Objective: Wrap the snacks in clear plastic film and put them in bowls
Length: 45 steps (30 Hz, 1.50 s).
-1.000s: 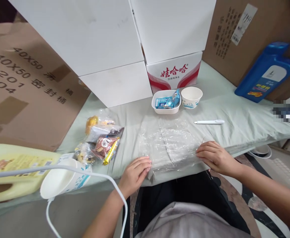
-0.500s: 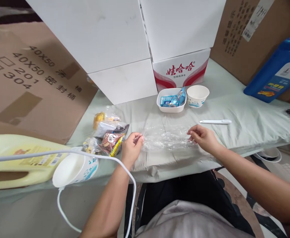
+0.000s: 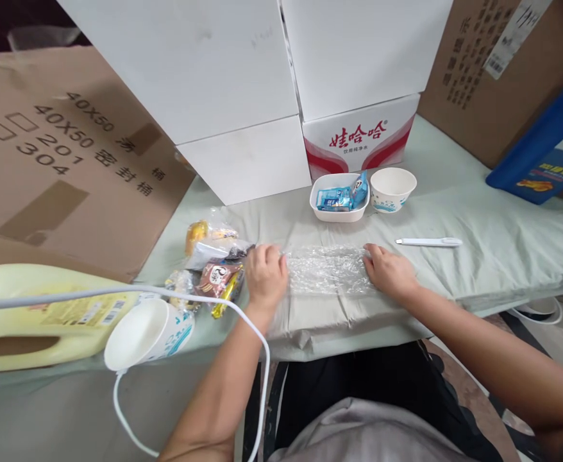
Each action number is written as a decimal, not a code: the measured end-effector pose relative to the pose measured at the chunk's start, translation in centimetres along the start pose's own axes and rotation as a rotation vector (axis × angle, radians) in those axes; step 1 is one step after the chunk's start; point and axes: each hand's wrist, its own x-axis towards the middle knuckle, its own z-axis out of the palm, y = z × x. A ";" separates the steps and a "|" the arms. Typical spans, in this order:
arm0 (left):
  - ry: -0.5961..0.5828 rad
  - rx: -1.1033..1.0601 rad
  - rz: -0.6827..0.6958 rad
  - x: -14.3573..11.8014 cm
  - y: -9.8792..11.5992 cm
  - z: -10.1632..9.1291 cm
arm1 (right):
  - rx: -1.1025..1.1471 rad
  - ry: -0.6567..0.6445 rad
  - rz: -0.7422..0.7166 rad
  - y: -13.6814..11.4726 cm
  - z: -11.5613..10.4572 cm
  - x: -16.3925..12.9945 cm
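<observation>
A crinkled sheet of clear plastic film [image 3: 328, 269] lies stretched between my two hands, low over the cloth-covered table. My left hand [image 3: 266, 274] is closed on its left end, with fingers curled over the edge. At the opposite end, my right hand [image 3: 391, 272] grips the film between thumb and fingers, which are partly hidden. Just left of my left hand is a pile of wrapped snacks [image 3: 218, 276]. A white utility knife [image 3: 429, 242] rests on the table to the right of my right hand.
Behind the film stand a white tray [image 3: 340, 216] of blue packets and a paper cup [image 3: 393, 192]. White boxes [image 3: 257, 167] rise at the back. Another paper cup [image 3: 140, 337], a yellow jug [image 3: 70, 282] and a white cable [image 3: 238, 317] are at left, a blue bottle [image 3: 546, 157] at right.
The film is flatter and lower than before. My hands have turned palm-down over its ends, and the view has shifted slightly left.
</observation>
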 end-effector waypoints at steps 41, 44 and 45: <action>-0.151 -0.473 0.075 -6.1 0.1 -0.8 | 0.530 0.337 -0.126 7.5 -1.1 -8.2; -0.142 -0.354 0.028 -5.0 1.0 -0.2 | 0.461 0.264 0.026 7.1 -0.9 -6.6; -0.150 -0.312 0.024 -4.8 1.3 0.0 | 0.411 0.234 0.048 6.9 -0.9 -6.1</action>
